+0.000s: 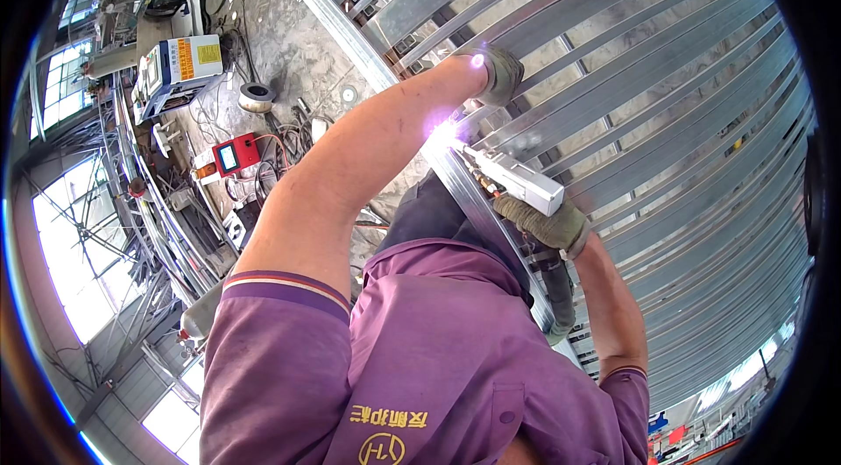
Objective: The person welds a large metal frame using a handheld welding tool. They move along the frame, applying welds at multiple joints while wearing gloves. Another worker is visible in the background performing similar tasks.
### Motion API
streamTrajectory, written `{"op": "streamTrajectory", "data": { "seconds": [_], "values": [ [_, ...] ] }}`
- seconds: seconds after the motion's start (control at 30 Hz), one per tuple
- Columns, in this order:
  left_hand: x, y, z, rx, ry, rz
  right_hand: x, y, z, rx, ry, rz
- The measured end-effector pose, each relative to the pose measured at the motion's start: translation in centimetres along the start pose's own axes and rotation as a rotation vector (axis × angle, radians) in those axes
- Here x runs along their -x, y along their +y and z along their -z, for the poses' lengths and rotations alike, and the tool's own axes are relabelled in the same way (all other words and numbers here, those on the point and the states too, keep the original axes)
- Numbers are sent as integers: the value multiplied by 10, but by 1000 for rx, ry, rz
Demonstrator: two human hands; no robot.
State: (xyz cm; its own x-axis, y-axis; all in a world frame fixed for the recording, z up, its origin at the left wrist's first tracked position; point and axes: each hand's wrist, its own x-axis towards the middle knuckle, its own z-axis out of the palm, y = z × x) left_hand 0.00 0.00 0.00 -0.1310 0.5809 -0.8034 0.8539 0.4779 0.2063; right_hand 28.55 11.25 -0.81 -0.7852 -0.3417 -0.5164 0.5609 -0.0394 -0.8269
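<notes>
In a grey-green work glove, my right hand [550, 225] is wrapped around a white handheld welding torch [524, 184]. Its nozzle points left, at a metal rail [476, 200] along the near side of a large rack of bars. A bright white-violet welding glare [444, 134] burns at the tip and hides the joint there. Farther off, my gloved left hand [499, 77] is closed over the end part of a metal bar [547, 70] beyond the glare; its fingers are partly hidden. A thick dark hose [558, 294] hangs below my right hand.
Long parallel metal bars [692, 106] fill the right side. On the concrete floor to the left stand a white machine [187, 60] with coloured labels, a red box with a screen [235, 155], a round ring-shaped part [256, 98] and tangled cables. Metal stock is piled farther left.
</notes>
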Motion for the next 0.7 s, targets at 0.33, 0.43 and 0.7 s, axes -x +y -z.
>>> {"op": "streamTrajectory", "data": {
  "seconds": [0.33,0.43,0.7],
  "values": [
    [-4,-8,-9,4,-18,-13,-1,4,-4,20,39,140],
    [-8,-9,-11,11,-21,-9,1,2,-1,13,18,87],
    [-11,-13,-13,5,-25,-2,3,-11,-1,11,34,-24]
  ]
}}
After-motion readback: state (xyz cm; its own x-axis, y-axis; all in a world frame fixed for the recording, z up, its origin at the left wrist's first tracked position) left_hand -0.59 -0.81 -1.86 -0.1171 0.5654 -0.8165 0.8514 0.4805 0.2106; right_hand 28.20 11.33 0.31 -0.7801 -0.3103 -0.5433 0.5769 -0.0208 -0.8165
